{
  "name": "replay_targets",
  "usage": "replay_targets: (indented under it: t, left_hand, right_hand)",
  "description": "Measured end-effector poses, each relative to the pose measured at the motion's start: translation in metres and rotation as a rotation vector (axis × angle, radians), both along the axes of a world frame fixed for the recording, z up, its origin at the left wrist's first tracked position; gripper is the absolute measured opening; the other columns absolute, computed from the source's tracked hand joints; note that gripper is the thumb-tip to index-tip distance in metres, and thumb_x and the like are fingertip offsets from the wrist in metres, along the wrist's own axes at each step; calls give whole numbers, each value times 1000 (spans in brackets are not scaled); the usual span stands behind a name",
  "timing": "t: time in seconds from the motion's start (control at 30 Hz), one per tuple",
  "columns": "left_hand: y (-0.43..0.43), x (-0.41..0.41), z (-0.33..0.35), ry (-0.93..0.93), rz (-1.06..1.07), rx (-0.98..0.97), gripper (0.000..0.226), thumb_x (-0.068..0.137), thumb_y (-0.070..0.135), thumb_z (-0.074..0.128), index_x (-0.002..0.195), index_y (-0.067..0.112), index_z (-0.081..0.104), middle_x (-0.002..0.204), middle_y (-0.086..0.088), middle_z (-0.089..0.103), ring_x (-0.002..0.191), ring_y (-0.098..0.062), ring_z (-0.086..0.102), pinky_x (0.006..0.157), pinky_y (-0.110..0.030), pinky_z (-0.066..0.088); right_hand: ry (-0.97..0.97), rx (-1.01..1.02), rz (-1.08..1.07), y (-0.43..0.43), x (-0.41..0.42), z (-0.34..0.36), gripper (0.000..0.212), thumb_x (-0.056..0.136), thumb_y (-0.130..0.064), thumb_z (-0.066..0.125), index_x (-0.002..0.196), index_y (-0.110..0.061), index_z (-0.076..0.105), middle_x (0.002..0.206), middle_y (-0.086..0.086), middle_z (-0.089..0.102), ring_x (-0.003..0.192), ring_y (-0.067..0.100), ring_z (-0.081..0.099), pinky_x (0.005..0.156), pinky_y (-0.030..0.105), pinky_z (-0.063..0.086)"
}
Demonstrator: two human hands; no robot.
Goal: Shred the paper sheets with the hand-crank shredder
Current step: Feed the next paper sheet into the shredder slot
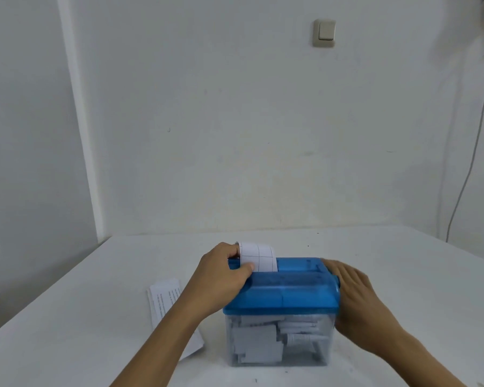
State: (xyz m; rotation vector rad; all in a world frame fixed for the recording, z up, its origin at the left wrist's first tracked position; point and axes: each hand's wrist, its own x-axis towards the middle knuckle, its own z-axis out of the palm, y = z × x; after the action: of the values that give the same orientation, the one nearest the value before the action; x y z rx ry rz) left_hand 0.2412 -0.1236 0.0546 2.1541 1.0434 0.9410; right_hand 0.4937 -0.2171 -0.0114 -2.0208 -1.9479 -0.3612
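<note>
Left-hand grip (224, 277) pinching a gridded sheet (259, 256) at the shredder (285, 291) slot, lower centre of frame.
Thumb in front and fingers behind are closed on the sheet's left edge; the sheet stands upright in the slot of the blue lid. The right-hand grip (352, 289) sits against the lid's right end, blurred; whether it is closed on anything cannot be told. The clear bin (305, 356) beneath holds cut paper pieces. A stack of printed sheets (165, 297) lies on the white table (402, 275) at lower left, partly under the left forearm. A wall switch (324, 33) sits at upper centre.
</note>
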Motion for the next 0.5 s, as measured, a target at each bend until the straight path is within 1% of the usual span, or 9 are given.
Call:
replay_targets:
  t: [0.07, 0.13, 0.2, 0.23, 0.3, 0.37, 0.4, 0.43, 0.5]
  left_hand:
    - [-1, 0, -2, -23, -3, -9, 24, 99, 27, 60, 94, 46, 47, 115, 18, 50, 103, 0, 47, 80, -9, 36]
    - [-1, 1, -7, -51, 1, -47, 17, 99, 29, 60, 110, 41, 54, 124, 16, 53, 108, 0, 49, 90, -15, 38]
    - [-1, 4, -12, -73, -10, -73, 32, 96, 36, 63, 127, 31, 56, 128, 15, 58, 112, -3, 54, 95, -18, 46]
    - [-2, 6, -14, -89, -20, -76, 38, 92, 42, 67, 127, 31, 56, 126, 16, 60, 111, -2, 56, 92, -16, 48]
    - [-7, 9, -18, -140, -26, -69, 52, 78, 60, 72, 122, 35, 57, 118, 20, 62, 107, 2, 58, 84, -10, 48]
    - [-8, 12, -22, -166, 9, -63, 76, 58, 80, 70, 120, 38, 57, 117, 20, 62, 108, -1, 58, 89, -17, 51]
    - [-9, 13, -24, -163, 27, -62, 86, 50, 86, 67, 121, 39, 57, 118, 20, 62, 109, -3, 58, 92, -22, 52]
    - [-9, 13, -24, -164, 38, -67, 90, 46, 89, 66, 121, 39, 57, 118, 19, 61, 109, -3, 58, 93, -26, 53]
    - [-10, 11, -23, -177, 31, -86, 88, 46, 88, 71, 119, 40, 57, 117, 20, 61, 107, -1, 58, 93, -26, 52]
  right_hand:
    - [11, -17, 34, 1, -7, -6, 62, 98, -43, 54, 148, -44, 18, 146, -23, 20, 136, -2, 19, 113, 14, 3]
    - [93, -33, 30, -4, -13, -10, 47, 98, -33, 52, 138, -45, 30, 133, -26, 31, 123, -2, 35, 112, 15, 25]
    - [192, -59, 24, -10, -17, -9, 39, 97, -24, 49, 130, -42, 38, 119, -30, 42, 107, -1, 49, 97, 15, 43]
    - [209, -73, 13, -15, -19, -8, 35, 97, -24, 48, 127, -40, 41, 109, -31, 48, 96, 0, 54, 86, 15, 47]
    - [234, -123, -34, -23, -22, -4, 24, 99, -30, 47, 120, -39, 41, 88, -29, 51, 80, 1, 56, 70, 16, 48]
    - [238, -191, -74, -30, -23, 2, 16, 96, -34, 49, 106, -43, 39, 86, -23, 56, 79, 6, 60, 71, 21, 52]
    - [232, -237, -98, -33, -23, 6, 15, 94, -32, 51, 98, -43, 40, 87, -19, 58, 81, 9, 61, 72, 23, 53]
    - [236, -291, -116, -37, -24, 13, 16, 91, -29, 54, 92, -40, 42, 88, -17, 59, 82, 9, 61, 72, 23, 52]
    - [262, -440, -118, -44, -25, 37, 14, 85, -24, 60, 87, -31, 48, 87, -16, 59, 80, 7, 62, 66, 18, 49]
